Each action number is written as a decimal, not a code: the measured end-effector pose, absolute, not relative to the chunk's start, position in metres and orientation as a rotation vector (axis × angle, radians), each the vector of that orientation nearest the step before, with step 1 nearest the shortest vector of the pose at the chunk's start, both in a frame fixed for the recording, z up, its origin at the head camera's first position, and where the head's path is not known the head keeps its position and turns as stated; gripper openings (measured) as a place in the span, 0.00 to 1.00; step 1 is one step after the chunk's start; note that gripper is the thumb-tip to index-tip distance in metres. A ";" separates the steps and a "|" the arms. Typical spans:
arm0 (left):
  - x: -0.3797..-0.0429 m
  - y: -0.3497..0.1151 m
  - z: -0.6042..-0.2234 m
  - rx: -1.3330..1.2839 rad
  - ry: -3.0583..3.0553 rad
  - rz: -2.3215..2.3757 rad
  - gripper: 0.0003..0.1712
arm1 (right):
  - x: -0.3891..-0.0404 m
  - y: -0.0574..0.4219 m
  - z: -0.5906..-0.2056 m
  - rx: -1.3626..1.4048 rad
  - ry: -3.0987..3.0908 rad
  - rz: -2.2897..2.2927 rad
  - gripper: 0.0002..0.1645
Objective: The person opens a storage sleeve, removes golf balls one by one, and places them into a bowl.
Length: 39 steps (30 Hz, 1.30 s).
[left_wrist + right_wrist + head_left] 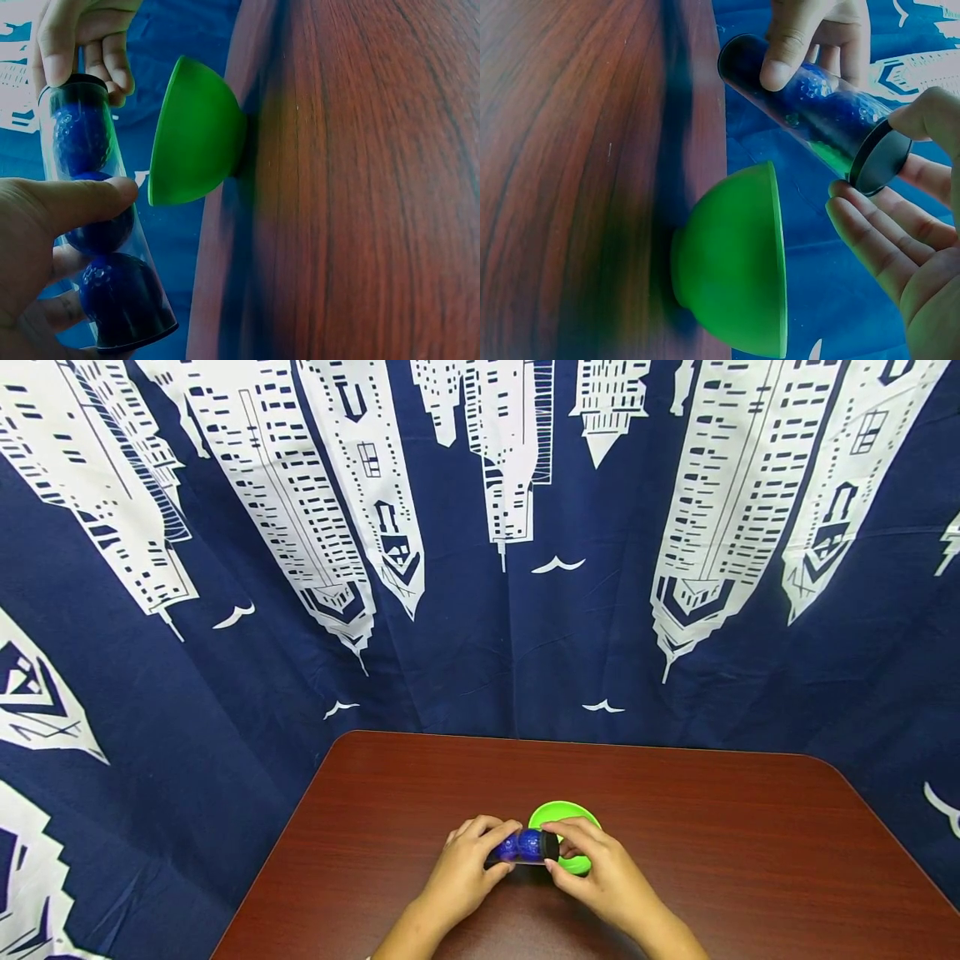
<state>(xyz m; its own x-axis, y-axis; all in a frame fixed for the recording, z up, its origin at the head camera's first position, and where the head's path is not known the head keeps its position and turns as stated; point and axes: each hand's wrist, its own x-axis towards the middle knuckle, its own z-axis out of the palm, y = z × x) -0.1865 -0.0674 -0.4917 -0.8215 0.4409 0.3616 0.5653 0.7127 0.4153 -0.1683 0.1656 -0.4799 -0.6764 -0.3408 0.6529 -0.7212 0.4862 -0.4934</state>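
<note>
A clear tube [529,846] with dark blue bumpy balls in it and a black cap at each end is held up between both hands. My left hand [467,870] grips its body, thumb across the side, and three balls show through the wall in the left wrist view. At the other end, my right hand [603,878] pinches the black cap [883,160] between thumb and fingers. This cap sits on the tube's end. Just beyond the tube stands a green bowl [557,811], upright, partly covered by the right hand in the head view.
The brown wood-grain table [405,793] has rounded far corners. Behind it and to the left hangs a dark blue cloth [465,668] printed with white buildings and birds.
</note>
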 end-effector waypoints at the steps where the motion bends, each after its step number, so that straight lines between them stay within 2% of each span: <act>1: -0.187 -0.067 -0.492 -0.802 -2.684 -0.767 0.35 | -0.168 0.166 -0.479 0.875 -2.263 1.071 0.28; 31: -0.188 -0.064 -0.498 -0.741 -2.562 -0.790 0.32 | -0.170 0.168 -0.480 0.804 -2.163 0.999 0.31; 39: -0.187 -0.062 -0.498 -0.736 -2.563 -0.841 0.33 | -0.169 0.170 -0.479 0.830 -2.217 1.044 0.28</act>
<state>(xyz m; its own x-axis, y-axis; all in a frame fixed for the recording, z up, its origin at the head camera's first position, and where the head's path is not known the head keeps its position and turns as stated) -0.1867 -0.0624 -0.4977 -0.8064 0.3663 0.4643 0.5702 0.6900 0.4459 -0.1689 0.1703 -0.4791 -0.6600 -0.2964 0.6903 -0.7208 0.5086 -0.4709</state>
